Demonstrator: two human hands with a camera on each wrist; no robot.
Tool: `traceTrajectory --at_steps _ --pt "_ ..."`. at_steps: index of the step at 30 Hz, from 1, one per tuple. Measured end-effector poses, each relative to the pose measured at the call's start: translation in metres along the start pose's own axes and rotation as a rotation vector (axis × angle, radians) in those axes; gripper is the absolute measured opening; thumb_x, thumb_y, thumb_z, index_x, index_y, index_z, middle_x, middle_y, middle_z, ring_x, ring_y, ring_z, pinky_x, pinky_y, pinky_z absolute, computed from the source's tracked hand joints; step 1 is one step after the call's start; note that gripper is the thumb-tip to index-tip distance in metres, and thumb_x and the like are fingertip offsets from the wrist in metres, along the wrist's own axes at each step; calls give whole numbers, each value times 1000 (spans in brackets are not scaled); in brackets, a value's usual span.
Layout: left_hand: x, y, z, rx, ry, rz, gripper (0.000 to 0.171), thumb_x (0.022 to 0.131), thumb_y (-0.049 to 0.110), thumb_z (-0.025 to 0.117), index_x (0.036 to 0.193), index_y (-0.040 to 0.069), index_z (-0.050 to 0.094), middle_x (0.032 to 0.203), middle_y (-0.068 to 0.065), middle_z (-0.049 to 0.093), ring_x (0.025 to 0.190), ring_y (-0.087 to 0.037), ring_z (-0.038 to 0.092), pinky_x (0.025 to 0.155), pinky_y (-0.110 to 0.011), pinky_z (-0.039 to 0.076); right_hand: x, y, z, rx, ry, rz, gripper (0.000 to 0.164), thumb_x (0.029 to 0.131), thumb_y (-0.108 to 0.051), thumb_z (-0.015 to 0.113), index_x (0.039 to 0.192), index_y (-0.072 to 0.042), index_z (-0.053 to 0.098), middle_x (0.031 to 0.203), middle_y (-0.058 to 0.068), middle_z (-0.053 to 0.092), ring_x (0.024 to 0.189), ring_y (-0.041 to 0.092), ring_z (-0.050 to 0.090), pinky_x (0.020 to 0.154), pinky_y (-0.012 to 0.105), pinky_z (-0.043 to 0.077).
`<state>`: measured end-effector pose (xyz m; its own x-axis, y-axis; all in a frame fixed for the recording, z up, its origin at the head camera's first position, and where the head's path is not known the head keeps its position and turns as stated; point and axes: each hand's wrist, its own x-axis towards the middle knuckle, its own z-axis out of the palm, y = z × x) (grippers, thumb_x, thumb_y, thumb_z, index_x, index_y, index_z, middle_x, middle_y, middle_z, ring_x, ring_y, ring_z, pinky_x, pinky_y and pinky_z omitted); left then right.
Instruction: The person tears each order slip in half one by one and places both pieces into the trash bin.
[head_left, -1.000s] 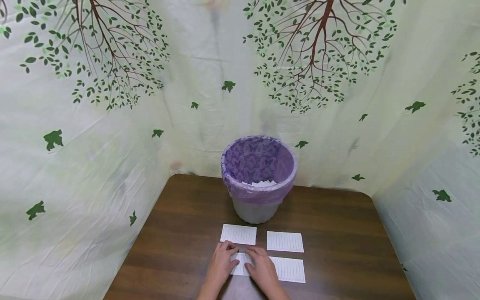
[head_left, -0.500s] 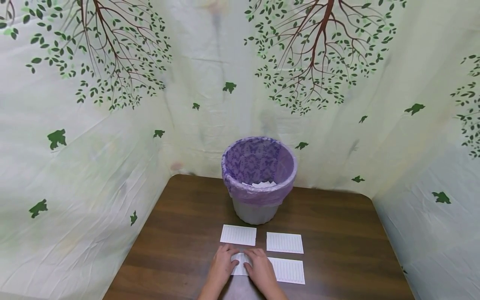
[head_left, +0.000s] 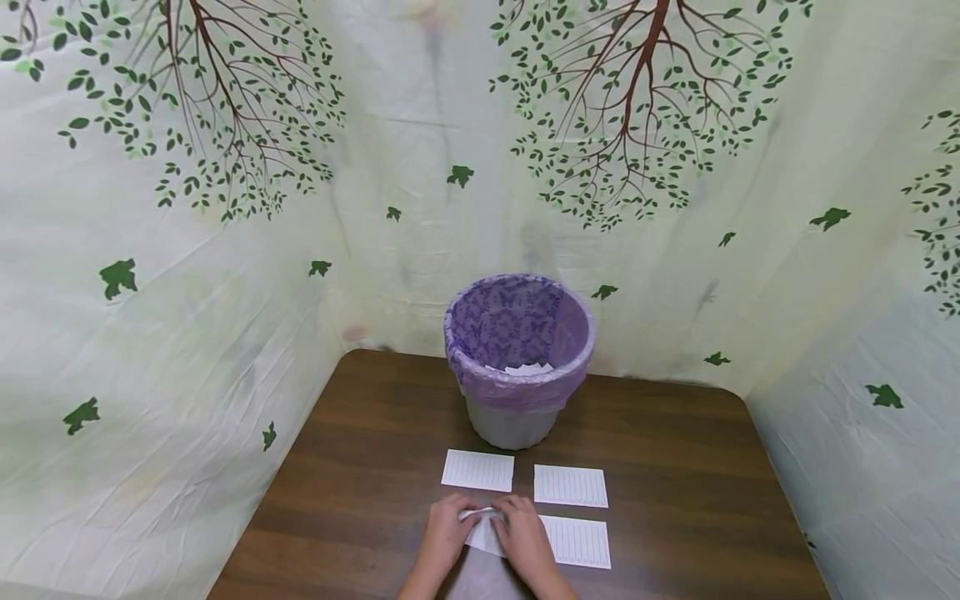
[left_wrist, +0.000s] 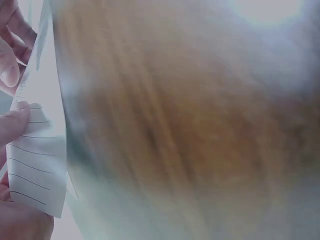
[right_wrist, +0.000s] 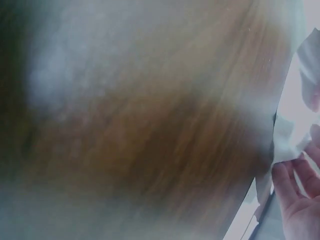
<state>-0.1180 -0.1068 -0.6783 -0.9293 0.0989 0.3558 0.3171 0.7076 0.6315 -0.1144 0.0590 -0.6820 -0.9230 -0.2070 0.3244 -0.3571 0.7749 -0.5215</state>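
A white lined index card (head_left: 483, 540) is between my two hands near the front of the table, its far edge raised and bent toward me. My left hand (head_left: 444, 530) pinches the card's left side between thumb and fingers. On the opposite side, my right hand (head_left: 521, 533) grips it the same way. The left wrist view shows the card's ruled face (left_wrist: 39, 160) with a thumb (left_wrist: 16, 122) pressed on it. In the right wrist view, fingers of my right hand (right_wrist: 302, 205) hold the pale paper (right_wrist: 289, 140) at its edge.
Three more lined cards lie flat: one beyond my hands (head_left: 477, 471), one beyond on the right (head_left: 571, 487), one beside my right hand (head_left: 581, 542). Behind them stands a bin with a purple liner (head_left: 517, 392), holding white paper scraps (head_left: 528, 368). A tree-printed curtain (head_left: 405, 250) surrounds the brown table (head_left: 675, 467).
The card lay flat under my fingers earlier. Now its far edge is lifted and bent toward me, with both hands pinching it. The other cards and the bin stay in place.
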Motion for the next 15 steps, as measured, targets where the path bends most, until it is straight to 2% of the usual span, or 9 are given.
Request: traceTrajectory --at_steps 3,9,15 --pt "2 4 0 -68 19 -34 13 77 4 90 84 11 81 81 -1 78 77 -18 74 70 -30 56 1 1 -1 26 62 14 5 91 -10 80 95 -12 80 93 -2 76 87 19 69 78 35 57" --pt "5 11 -1 -144 50 -96 12 79 7 89 84 15 82 82 1 80 77 -12 74 71 -28 55 4 -2 -7 54 134 3 8 91 -7 80 89 -14 77 86 -4 75 82 16 70 72 33 57" --pt "8 20 -3 -237 0 -189 6 86 18 87 89 16 83 89 2 82 87 -11 75 81 -29 57 7 0 -19 59 171 -57 11 87 -6 83 86 -15 76 83 -4 76 79 15 72 71 31 58"
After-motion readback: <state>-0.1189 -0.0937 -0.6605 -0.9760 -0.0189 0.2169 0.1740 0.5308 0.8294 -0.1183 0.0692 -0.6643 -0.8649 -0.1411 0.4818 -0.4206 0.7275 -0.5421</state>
